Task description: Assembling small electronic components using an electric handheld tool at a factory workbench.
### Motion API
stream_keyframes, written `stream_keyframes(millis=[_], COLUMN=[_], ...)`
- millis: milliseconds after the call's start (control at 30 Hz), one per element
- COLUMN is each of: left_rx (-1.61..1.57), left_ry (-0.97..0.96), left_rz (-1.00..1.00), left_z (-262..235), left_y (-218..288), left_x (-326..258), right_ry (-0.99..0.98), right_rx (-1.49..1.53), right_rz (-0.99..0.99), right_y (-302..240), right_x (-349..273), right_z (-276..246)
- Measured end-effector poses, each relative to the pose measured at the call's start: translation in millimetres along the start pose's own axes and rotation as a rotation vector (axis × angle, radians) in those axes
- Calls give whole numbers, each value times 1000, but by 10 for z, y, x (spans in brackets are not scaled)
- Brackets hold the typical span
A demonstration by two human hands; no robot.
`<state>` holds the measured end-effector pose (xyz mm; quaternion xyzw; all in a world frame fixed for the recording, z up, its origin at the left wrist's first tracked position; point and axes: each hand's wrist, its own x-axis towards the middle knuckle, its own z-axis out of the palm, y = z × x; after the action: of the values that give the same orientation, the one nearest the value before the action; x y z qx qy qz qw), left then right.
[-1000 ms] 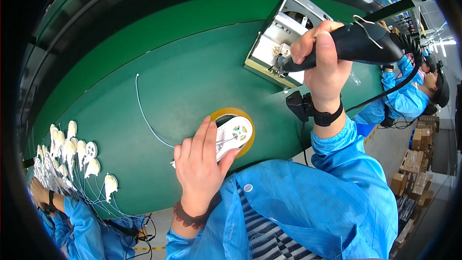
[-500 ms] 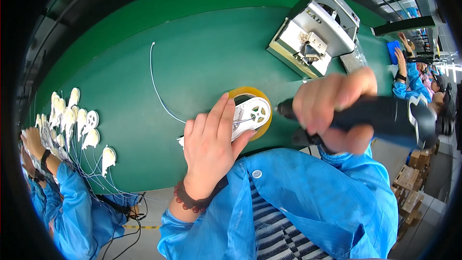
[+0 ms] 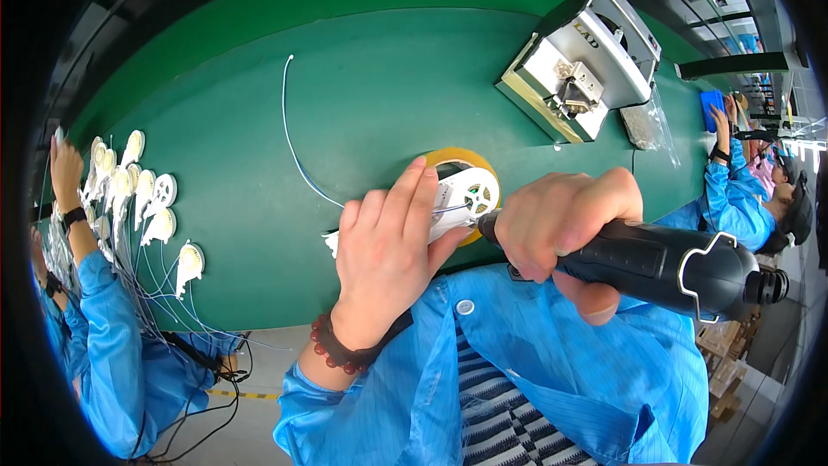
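My left hand (image 3: 384,242) holds down a white plastic housing (image 3: 450,196), fingers laid across it and thumb along its near side. A spoked round wheel shows at the housing's right end. Under it lies a roll of yellow tape (image 3: 457,155). From beneath my fingers a thin pale cord (image 3: 293,151) curves away over the table. My right hand (image 3: 561,216) is wrapped around a black electric screwdriver (image 3: 660,263), held nearly level. Its tip is at the near right edge of the housing; whether it touches a screw I cannot tell.
A silver box-shaped machine (image 3: 578,69) stands at the back right of the green table (image 3: 379,78), with a clear plastic bag (image 3: 649,125) beside it. Several similar white parts with cords (image 3: 159,224) lie at the left, near a co-worker's arm (image 3: 73,181). Another person (image 3: 742,181) sits far right.
My right hand has brought the screwdriver leftward and down, its tip now at the housing. My left hand keeps its hold. At the left, the co-worker's hand has risen away from the white parts.
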<state>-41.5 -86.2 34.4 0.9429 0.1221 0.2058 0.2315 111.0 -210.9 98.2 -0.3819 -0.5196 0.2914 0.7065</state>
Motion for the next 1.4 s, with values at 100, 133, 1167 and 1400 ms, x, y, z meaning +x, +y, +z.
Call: stream_keyframes(millis=[100, 133, 1167, 1400], left_rx=[4, 9, 66, 64], left_ry=[-7, -4, -43, -35], left_rz=[5, 10, 12, 3], left_z=[5, 14, -7, -16], left_y=[4, 5, 60, 67], left_x=[8, 12, 64, 69], right_ry=[45, 46, 536, 556], right_rx=[153, 151, -356, -330], right_rz=[-5, -5, -236, -225], right_y=[57, 55, -140, -102], right_x=[-64, -61, 178, 193], right_z=[-9, -16, -940, -960])
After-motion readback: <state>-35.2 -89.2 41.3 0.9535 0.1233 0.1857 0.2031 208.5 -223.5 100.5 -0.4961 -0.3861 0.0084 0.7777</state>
